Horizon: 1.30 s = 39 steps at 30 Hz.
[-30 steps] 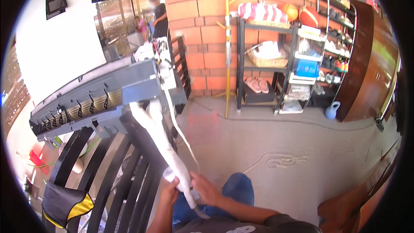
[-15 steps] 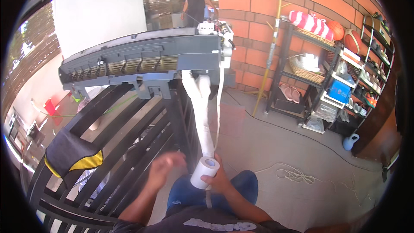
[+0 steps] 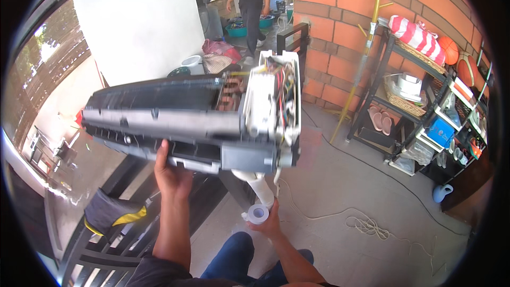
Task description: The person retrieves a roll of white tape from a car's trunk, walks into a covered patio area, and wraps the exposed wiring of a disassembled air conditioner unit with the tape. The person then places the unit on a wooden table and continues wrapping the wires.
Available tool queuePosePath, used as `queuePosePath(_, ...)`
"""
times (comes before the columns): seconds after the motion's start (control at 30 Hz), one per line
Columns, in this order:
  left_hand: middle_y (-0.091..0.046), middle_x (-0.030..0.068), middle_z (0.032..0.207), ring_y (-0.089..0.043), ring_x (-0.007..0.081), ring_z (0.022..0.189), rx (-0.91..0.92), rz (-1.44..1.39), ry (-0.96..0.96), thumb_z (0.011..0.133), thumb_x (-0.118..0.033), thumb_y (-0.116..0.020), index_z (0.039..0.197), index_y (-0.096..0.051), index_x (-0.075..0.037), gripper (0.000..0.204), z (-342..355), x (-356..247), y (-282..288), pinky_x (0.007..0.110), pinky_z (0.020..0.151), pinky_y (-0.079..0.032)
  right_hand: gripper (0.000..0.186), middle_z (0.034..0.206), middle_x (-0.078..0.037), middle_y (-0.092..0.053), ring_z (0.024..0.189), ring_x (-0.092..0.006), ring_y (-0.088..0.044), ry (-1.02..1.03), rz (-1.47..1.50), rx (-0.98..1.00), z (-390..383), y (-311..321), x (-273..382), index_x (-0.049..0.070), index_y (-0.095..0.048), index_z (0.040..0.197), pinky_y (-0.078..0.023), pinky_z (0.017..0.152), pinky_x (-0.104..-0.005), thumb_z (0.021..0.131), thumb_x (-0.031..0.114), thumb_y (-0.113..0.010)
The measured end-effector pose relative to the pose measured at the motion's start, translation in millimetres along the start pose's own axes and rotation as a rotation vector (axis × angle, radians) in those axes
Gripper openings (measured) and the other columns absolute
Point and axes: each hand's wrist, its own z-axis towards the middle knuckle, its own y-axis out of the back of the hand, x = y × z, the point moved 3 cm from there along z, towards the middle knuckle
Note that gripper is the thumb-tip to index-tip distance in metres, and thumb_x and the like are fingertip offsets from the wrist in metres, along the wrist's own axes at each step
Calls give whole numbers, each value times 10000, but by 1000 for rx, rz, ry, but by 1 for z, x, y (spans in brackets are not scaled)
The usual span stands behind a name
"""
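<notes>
A long dark air conditioner indoor unit (image 3: 164,119), its cover off, spans the middle of the view above a black slatted frame. At its right end, colored wires show inside a white housing (image 3: 260,101). My left hand (image 3: 174,178) grips the unit's lower front edge, thumb up on the front and fingers hidden underneath. Below the right end hangs a pipe bundle (image 3: 262,190) wrapped in white tape. My right hand (image 3: 270,223) is closed around a roll of white tape (image 3: 251,213) at the bundle's lower end.
A dark cloth with yellow trim (image 3: 114,212) hangs over the slatted frame (image 3: 130,180). White cord (image 3: 366,226) lies coiled on the floor at right. Shelves (image 3: 396,111) and a yellow pole (image 3: 366,56) stand by the brick wall. Another person (image 3: 251,0) is in the background.
My left hand has gone from free air to the unit's front edge. The unit is tipped, showing its top and wiring. The person behind has moved, and the view has shifted.
</notes>
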Motion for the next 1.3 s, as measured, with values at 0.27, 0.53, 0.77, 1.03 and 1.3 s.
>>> queuePosePath(0.27, -724, 121, 1210, -676, 308, 1160, -85, -72, 85, 791, -78, -628, 1205, -675, -18, 420, 21, -19, 51, 479, 1094, -506, 1238, 1365, -189, -565, 1261, -297, -602, -162, -121, 0, 39, -2, -3, -40, -239, 1545, -485, 1084, -415, 621, 239, -1014)
queuePosePath(0.53, -631, 128, 1372, -621, 314, 1227, -182, 91, 60, 1090, -472, -468, 1446, -532, -44, 560, -12, -46, 63, 498, 1060, -535, 1181, 1373, -192, -564, 1283, -313, -590, -204, -241, -64, 32, -2, 45, -28, -302, 1520, -473, 1095, -424, 619, 273, -1004)
queuePosePath(0.77, -637, 156, 1378, -627, 326, 1241, -558, 129, 52, 1073, -412, -493, 1406, -569, -12, 527, -40, -123, -47, 491, 1088, -520, 1133, 1379, -195, -564, 1304, -328, -580, -184, -338, -223, -16, -18, 186, -18, -357, 1498, -464, 1105, -433, 618, 302, -995)
queuePosePath(1.03, -695, 159, 1321, -664, 306, 1208, 210, 53, 381, 816, -83, -733, 1253, -689, -7, 445, -73, -125, -273, 494, 1140, -481, 1047, 1337, -175, -612, 1294, -319, -594, -255, -314, -665, -125, 39, 377, 8, -419, 1476, -471, 1108, -449, 644, 303, -982)
queuePosePath(1.3, -760, 128, 1131, -735, 289, 1016, 393, 133, 703, 832, -104, -702, 1120, -727, -10, 304, -159, -18, -413, 426, 958, -602, 768, 1333, -106, -638, 1279, -250, -578, -304, 368, -489, -229, 141, 415, 80, -575, 1418, -485, 1085, -430, 768, 290, -927)
